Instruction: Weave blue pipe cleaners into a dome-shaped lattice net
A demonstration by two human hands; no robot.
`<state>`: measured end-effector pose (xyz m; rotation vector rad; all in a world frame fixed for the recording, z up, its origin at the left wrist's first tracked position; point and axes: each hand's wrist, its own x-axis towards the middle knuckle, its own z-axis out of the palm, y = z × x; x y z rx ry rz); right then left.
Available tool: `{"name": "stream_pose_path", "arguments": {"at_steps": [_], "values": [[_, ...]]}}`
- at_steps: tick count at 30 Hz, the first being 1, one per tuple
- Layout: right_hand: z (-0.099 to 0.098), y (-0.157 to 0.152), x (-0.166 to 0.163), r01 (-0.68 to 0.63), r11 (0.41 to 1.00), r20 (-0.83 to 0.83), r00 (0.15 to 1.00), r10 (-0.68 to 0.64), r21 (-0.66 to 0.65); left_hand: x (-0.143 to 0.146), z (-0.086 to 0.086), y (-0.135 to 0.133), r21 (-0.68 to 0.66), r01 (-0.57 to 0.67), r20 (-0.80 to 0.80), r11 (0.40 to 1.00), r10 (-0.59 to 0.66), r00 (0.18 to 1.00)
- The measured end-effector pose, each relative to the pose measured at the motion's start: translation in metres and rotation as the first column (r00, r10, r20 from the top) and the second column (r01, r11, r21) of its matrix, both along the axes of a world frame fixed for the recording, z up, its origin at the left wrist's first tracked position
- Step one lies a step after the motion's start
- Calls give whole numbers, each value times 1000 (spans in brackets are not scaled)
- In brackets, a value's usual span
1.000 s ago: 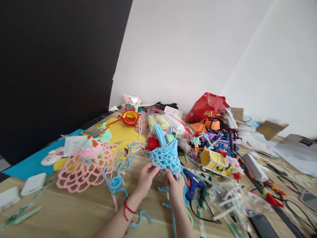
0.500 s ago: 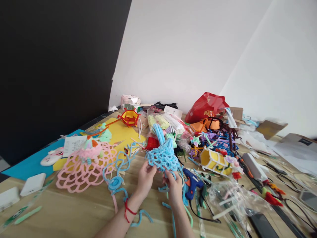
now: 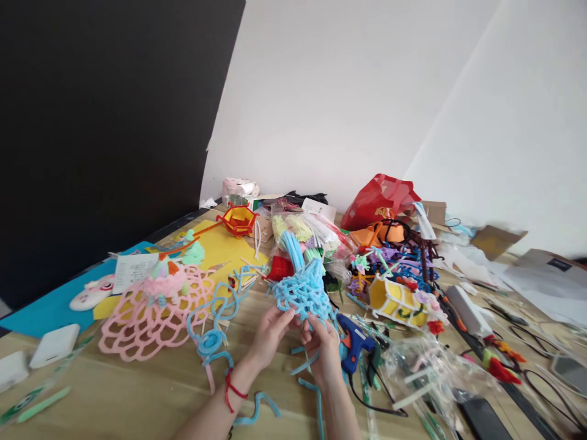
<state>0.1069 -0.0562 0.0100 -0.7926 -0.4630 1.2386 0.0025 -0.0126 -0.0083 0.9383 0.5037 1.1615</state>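
Note:
A blue mesh of looped pipe cleaners (image 3: 302, 292) is held up in front of me by its near edge. My left hand (image 3: 274, 330), with a red string bracelet on the wrist, pinches the lower left of that edge. My right hand (image 3: 323, 339) grips the mesh a little to the right, fingers curled and partly hidden. A loose blue strand (image 3: 306, 365) hangs by my right palm. Left of my hands lies a blue coil with wavy strands (image 3: 210, 342). A blue glue gun (image 3: 355, 343) rests just right of my right hand.
A pink looped mesh (image 3: 137, 330) with a fluffy figure lies left. Farther back are a red and yellow lantern frame (image 3: 238, 220), bagged pipe cleaners (image 3: 316, 232) and a red bag (image 3: 383, 201). At right are a yellow and white lantern (image 3: 394, 300), plastic wrapping (image 3: 431, 366) and a phone (image 3: 483, 417).
Both hands have shifted slightly while keeping hold of the blue mesh, and the right hand has turned a little. The camera view has moved slightly.

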Motion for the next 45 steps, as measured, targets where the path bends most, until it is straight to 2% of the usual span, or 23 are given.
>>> {"name": "stream_pose_path", "arguments": {"at_steps": [6, 10, 16, 22, 27, 32, 41, 43, 45], "values": [[-3, 3, 0, -46, 999, -67, 997, 45, -10, 1, -1, 4, 104, -188, -197, 977, 205, 959], [-4, 3, 1, -71, 997, -49, 996, 71, -2, 1, -1, 4, 132, -242, -243, 961, 268, 932], [-12, 2, 4, -31, 999, 121, 992, 28, 22, 1, -6, 6, 100, -225, -194, 969, 241, 951], [-22, 6, 10, 12, 1000, 391, 920, -14, 7, 1, -7, 9, 28, -222, -148, 975, 223, 964], [-26, 8, 10, 44, 999, 460, 886, -49, 23, 2, -5, 8, -95, -179, -4, 979, 180, 984], [-31, 10, 9, 47, 999, 410, 911, -50, 16, 1, -2, 7, -151, -161, 40, 975, 169, 985], [-30, 10, 9, 69, 998, 334, 940, -65, -1, 1, 0, 6, -67, -182, -119, 981, 173, 978], [-30, 9, 9, 89, 996, 343, 936, -80, -10, 0, -1, 6, -23, -243, -203, 970, 233, 951], [-30, 9, 9, 98, 995, 353, 932, -83, -25, -4, -2, 5, 45, -372, -297, 927, 368, 881]]}}
